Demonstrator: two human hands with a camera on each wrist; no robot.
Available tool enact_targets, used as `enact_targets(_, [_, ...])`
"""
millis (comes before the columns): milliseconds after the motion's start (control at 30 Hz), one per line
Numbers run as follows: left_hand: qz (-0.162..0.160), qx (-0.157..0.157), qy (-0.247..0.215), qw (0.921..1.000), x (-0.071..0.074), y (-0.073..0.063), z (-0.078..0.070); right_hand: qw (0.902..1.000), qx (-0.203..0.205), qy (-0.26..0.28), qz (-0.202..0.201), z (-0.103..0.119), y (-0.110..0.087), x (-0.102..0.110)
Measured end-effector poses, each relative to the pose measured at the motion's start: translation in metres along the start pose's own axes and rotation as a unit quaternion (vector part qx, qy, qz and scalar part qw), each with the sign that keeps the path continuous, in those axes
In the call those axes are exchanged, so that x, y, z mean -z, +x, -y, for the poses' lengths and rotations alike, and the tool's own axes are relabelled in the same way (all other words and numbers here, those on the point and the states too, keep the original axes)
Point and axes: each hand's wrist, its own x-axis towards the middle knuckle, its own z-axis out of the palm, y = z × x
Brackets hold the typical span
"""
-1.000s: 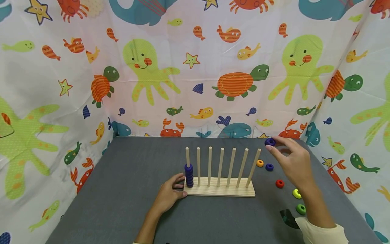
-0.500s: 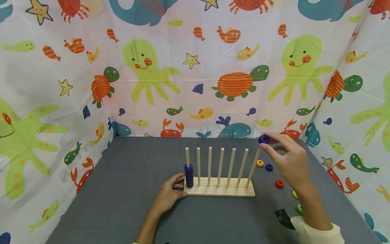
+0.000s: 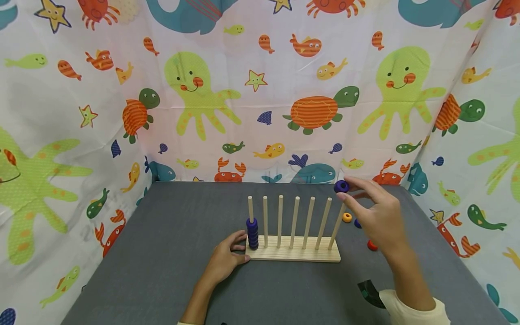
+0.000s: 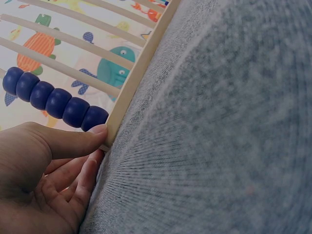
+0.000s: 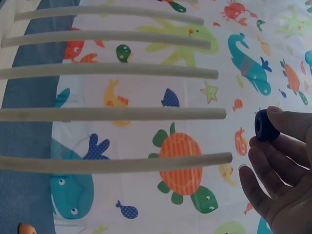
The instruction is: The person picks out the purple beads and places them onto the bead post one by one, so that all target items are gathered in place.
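A wooden peg stand (image 3: 292,254) with several upright pegs is on the grey table. Dark blue beads (image 3: 252,234) are stacked on its leftmost peg; the other pegs carry none. My left hand (image 3: 227,258) grips the left end of the base, and the left wrist view has the thumb (image 4: 80,141) on it beside the lowest bead. Between thumb and fingertips my right hand (image 3: 378,219) pinches one loose blue bead (image 3: 341,186), held in the air near the top of the rightmost peg. In the right wrist view that bead's hole (image 5: 259,125) faces the peg tips.
Right of the stand lie a yellow-orange bead (image 3: 346,217), a blue bead (image 3: 357,223) partly behind the right hand, and a red bead (image 3: 372,245) by the wrist. A curtain (image 3: 260,113) printed with sea animals surrounds the grey table (image 3: 162,271). A dark strap (image 3: 370,293) shows at the right sleeve.
My right hand has moved left with the blue bead, from beyond the rightmost peg to close by its top. Its forearm now hides the yellow and green beads. The left hand stays put.
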Motion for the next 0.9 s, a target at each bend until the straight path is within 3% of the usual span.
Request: enact_targets(900, [0.002,0.001,-0.012,0.9999,0.001,-0.001,-0.002,0.9949,0.013,0.083,0.056,0.030,0.001,-0.040])
